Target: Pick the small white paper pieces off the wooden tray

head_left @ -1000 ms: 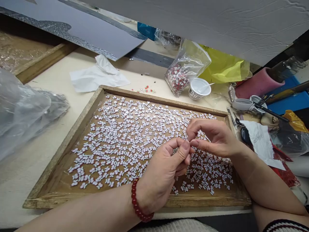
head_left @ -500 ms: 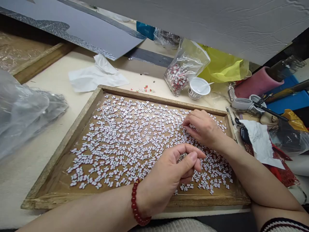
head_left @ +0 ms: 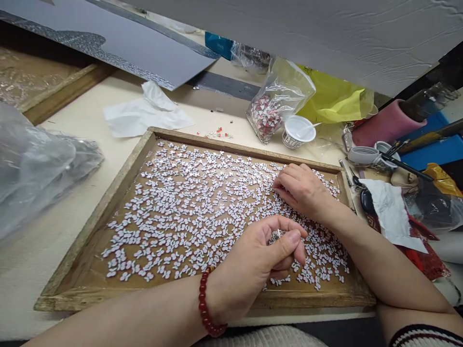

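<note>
Our left hand is curling around small silvery bits, too tiny for us to be identifying. Our right hand is covering some of the white pieces under its fingertips, and the left edge is cutting off the plastic bag.

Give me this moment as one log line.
left hand: pinches small metal piece | right hand: fingertips on white flower pieces, grip unclear | wooden tray: covered with the pieces

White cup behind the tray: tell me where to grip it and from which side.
Probably pinch the white cup by its side wall from the near side: it stands upright, a clear bag crowds its left and a stick juts from its right rim.
</note>
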Action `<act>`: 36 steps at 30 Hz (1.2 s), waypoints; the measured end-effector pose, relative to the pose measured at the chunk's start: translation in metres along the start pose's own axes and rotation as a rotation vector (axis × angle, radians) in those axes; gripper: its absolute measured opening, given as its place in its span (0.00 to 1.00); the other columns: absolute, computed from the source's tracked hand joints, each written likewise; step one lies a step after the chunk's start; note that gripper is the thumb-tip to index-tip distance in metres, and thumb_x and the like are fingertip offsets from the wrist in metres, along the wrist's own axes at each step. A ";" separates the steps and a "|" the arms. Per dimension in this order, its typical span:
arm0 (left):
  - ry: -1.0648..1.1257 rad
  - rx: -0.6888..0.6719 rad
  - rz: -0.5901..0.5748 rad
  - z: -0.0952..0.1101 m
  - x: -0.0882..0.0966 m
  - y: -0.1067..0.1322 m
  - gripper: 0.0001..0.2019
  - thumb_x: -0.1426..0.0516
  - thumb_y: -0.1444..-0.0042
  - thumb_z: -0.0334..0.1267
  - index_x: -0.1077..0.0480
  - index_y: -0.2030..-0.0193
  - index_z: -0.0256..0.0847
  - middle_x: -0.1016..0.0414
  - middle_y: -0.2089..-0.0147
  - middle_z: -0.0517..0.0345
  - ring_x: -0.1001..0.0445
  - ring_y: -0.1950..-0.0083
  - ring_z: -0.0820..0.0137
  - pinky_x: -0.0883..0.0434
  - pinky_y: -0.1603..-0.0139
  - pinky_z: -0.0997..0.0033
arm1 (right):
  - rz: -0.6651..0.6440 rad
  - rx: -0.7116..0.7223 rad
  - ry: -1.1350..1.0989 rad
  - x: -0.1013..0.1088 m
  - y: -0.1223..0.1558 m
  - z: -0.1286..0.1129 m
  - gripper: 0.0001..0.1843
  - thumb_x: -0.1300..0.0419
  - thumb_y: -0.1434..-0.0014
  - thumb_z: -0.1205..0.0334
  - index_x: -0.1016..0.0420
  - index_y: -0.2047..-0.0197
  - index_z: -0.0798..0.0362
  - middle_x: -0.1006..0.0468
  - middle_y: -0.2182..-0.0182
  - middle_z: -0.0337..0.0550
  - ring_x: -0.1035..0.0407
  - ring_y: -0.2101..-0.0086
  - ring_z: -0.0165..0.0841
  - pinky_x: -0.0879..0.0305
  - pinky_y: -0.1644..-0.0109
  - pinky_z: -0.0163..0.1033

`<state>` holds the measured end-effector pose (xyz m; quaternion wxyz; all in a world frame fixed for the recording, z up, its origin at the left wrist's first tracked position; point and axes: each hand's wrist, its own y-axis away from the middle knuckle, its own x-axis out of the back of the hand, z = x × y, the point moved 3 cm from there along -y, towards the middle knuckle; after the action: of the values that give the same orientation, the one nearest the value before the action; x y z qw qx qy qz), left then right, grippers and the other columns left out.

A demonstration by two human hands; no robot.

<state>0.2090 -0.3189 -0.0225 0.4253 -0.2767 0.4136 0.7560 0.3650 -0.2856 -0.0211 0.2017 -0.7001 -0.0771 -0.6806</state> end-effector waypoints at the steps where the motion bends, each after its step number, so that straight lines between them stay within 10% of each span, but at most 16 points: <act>1: 0.009 0.009 0.008 0.000 0.000 0.000 0.07 0.44 0.38 0.38 0.35 0.61 0.35 0.33 0.73 0.64 0.51 0.80 0.83 0.55 0.79 0.77 | -0.005 -0.002 0.001 0.000 0.000 0.000 0.09 0.48 0.37 0.68 0.29 0.67 0.55 0.24 0.68 0.45 0.36 0.65 0.34 0.44 0.61 0.40; 14: 0.058 -0.129 0.127 0.008 0.002 0.000 0.11 0.48 0.35 0.38 0.39 0.69 0.38 0.41 0.78 0.69 0.55 0.80 0.81 0.55 0.79 0.77 | 0.142 -0.025 -0.479 0.020 0.004 -0.004 0.06 0.43 0.38 0.64 0.31 0.67 0.55 0.27 0.72 0.42 0.35 0.68 0.31 0.39 0.62 0.39; 23: 0.002 -0.245 0.146 0.013 0.000 0.001 0.05 0.49 0.35 0.33 0.38 0.63 0.37 0.37 0.72 0.65 0.50 0.76 0.80 0.49 0.76 0.77 | -0.021 -0.002 -1.007 0.028 0.006 -0.010 0.09 0.43 0.38 0.61 0.31 0.69 0.56 0.30 0.74 0.39 0.36 0.72 0.26 0.38 0.66 0.36; 36: -0.035 -0.285 0.168 0.013 0.002 0.002 0.04 0.47 0.36 0.36 0.39 0.59 0.39 0.36 0.71 0.66 0.49 0.75 0.79 0.47 0.74 0.76 | -0.113 -0.025 -1.152 0.025 0.010 -0.008 0.04 0.40 0.41 0.64 0.29 0.65 0.56 0.26 0.71 0.41 0.32 0.68 0.28 0.34 0.63 0.37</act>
<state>0.2057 -0.3070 -0.0166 0.3240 -0.2853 0.3163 0.8447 0.3629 -0.3022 0.0013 0.0822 -0.9548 -0.2035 -0.2005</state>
